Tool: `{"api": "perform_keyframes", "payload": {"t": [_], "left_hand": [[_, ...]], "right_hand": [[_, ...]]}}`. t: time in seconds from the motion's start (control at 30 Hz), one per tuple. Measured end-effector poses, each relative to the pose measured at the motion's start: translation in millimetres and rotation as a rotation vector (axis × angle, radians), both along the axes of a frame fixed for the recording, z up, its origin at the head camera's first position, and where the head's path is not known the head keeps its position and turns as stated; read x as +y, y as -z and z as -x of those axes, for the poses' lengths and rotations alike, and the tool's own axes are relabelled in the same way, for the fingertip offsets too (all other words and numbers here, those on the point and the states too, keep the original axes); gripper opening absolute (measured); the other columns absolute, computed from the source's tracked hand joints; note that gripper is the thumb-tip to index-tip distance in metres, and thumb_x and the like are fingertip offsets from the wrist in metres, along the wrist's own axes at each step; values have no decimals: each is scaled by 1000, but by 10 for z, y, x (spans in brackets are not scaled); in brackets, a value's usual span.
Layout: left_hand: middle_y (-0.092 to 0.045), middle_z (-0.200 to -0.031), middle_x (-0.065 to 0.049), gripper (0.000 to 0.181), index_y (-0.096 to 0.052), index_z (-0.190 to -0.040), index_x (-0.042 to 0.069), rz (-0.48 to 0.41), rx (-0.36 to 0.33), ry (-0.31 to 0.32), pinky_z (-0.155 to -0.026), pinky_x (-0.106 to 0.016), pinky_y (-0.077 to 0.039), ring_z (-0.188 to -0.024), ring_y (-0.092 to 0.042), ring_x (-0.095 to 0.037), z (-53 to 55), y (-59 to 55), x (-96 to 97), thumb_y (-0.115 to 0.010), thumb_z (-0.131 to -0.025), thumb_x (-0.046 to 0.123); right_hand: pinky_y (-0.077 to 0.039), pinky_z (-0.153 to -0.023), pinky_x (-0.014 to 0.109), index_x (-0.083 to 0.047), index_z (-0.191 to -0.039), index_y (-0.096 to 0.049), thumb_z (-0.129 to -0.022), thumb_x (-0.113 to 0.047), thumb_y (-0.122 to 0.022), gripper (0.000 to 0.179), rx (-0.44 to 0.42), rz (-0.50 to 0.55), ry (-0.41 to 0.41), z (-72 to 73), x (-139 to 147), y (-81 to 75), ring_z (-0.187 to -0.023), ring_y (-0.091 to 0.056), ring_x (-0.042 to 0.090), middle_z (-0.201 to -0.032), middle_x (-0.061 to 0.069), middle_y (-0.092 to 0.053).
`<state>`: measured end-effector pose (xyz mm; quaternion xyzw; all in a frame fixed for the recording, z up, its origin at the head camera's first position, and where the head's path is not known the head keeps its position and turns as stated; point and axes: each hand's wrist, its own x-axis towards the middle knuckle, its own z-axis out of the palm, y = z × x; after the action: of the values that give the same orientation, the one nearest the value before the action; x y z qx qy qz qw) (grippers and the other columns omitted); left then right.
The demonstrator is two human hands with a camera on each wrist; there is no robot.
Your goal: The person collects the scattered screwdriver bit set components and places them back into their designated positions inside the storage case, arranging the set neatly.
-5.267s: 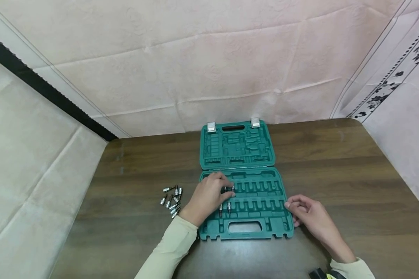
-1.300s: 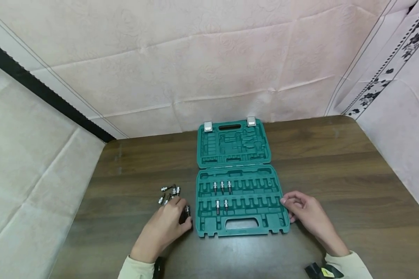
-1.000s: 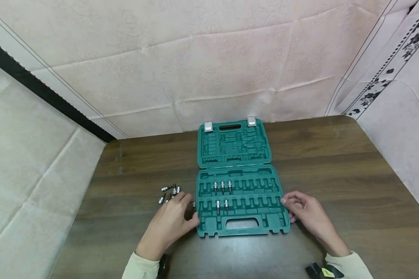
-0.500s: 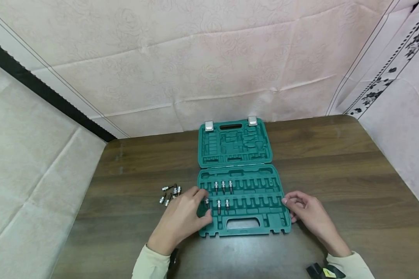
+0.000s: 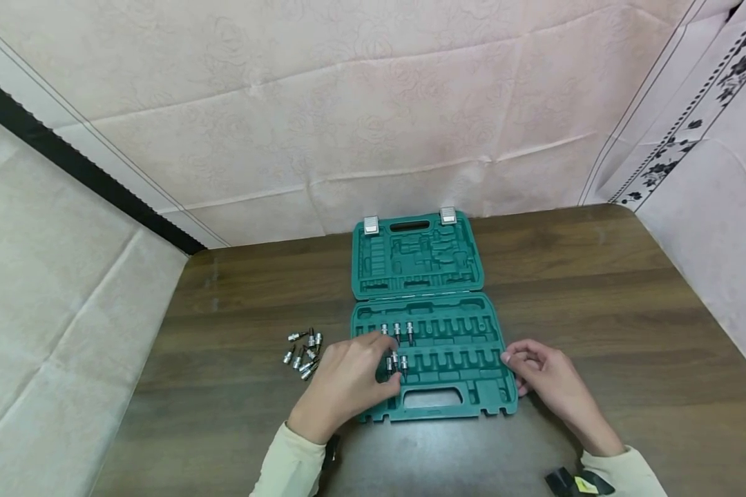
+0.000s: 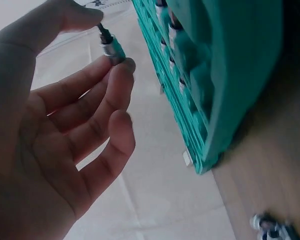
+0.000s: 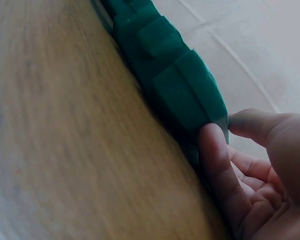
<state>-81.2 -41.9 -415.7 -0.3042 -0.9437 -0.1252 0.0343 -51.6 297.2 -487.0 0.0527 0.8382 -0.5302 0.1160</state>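
Note:
A green tool case point(image 5: 454, 345) lies unfolded on the table, its lid point(image 5: 418, 259) at the back. My left hand point(image 5: 345, 376) is over the case's left half and pinches a bit socket point(image 6: 111, 47) between thumb and fingertips. That socket has a silver body and a dark, thin tip; in the left wrist view it hangs clear of the case. Three similar bit sockets point(image 5: 409, 333) sit in the upper row of slots, two in the lower row, partly behind my fingers. My right hand point(image 5: 553, 383) grips the case's right edge point(image 7: 190, 95) between thumb and finger.
Several loose bit sockets point(image 5: 304, 355) lie in a pile on the wooden table point(image 5: 236, 414), left of the case. Pale cloth walls point(image 5: 348, 124) stand behind and at both sides. The lid's two silver latches point(image 5: 371, 225) face the back wall.
My left hand went from the case to the loose pile and came back right over the case with another bit socket. A third socket now sits in the upper row. The right hand stays at the edge.

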Motion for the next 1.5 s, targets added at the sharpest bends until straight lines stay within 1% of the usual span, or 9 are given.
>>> {"api": "perform_keyframes", "payload": {"t": [0.1, 0.17, 0.3, 0.5, 0.67, 0.8, 1.0, 1.27, 1.5], "left_hand": [[-77, -110, 1, 32, -77, -112, 17, -13, 0, 9, -47, -21, -43, -75, -70, -11, 18, 23, 62, -79, -87, 36], [-77, -112, 2, 31, -77, -113, 18, -22, -17, 4, -46, -20, -42, -84, -72, -13, 26, 43, 103, -79, -87, 35], [-75, -109, 5, 30, -79, -114, 21, -17, -46, -7, -49, -22, -45, -93, -70, -14, 27, 97, 182, -79, -88, 36], [-73, -112, 6, 31, -80, -116, 23, 1, -36, -10, -48, -21, -43, -98, -69, -16, -2, 179, 262, -81, -89, 37], [-73, -113, 5, 31, -80, -118, 23, 9, -66, -37, -47, -21, -42, -99, -69, -16, -22, 250, 304, -82, -90, 36], [-74, -112, 4, 33, -79, -119, 22, -4, -75, -47, -52, -24, -49, -99, -70, -16, -28, 287, 335, -83, -89, 35], [-74, -108, 5, 28, -80, -112, 22, -28, -53, -64, -61, -31, -57, -98, -70, -16, -44, 287, 366, -86, -88, 34], [-69, -108, 4, 25, -83, -110, 18, -115, -218, -174, -73, -38, -60, -103, -66, -17, -89, 246, 390, -89, -87, 26], [-70, -111, 3, 26, -83, -114, 16, -136, -229, -113, -87, -32, -59, -106, -65, -16, -54, 278, 381, -87, -90, 24]], "right_hand": [[-59, -66, 30, 2, -122, -67, -106, -24, -67, 31, 3, 8, 4, 2, -11, 4, -69, -69, 17, -96, 8, -73], [-60, -65, 31, 3, -122, -67, -105, -25, -67, 32, 1, 25, 6, 7, -25, 7, -69, -69, 17, -95, 9, -73], [-60, -65, 31, 4, -120, -66, -105, -26, -68, 34, -5, 42, 4, 9, -50, 8, -69, -69, 18, -95, 10, -73], [-60, -64, 31, 4, -119, -67, -105, -23, -68, 30, -5, 36, 2, 7, -53, 0, -68, -69, 17, -95, 10, -72], [-60, -65, 31, 3, -120, -67, -105, -25, -68, 32, -10, 34, 0, 4, -43, -3, -69, -68, 17, -94, 10, -72], [-60, -65, 31, 2, -120, -67, -105, -28, -68, 34, -16, 25, 8, 3, -34, -11, -69, -68, 17, -94, 9, -72], [-60, -65, 31, 2, -121, -67, -105, -28, -68, 34, -22, 24, 8, -1, -25, -33, -69, -68, 17, -95, 9, -72], [-60, -64, 31, 2, -120, -68, -105, -22, -67, 29, 3, 35, -4, 19, -49, -40, -68, -68, 16, -94, 9, -72], [-60, -64, 31, 4, -121, -66, -106, -26, -67, 33, 2, 37, -3, 18, -20, -6, -68, -68, 16, -95, 10, -72]]}}
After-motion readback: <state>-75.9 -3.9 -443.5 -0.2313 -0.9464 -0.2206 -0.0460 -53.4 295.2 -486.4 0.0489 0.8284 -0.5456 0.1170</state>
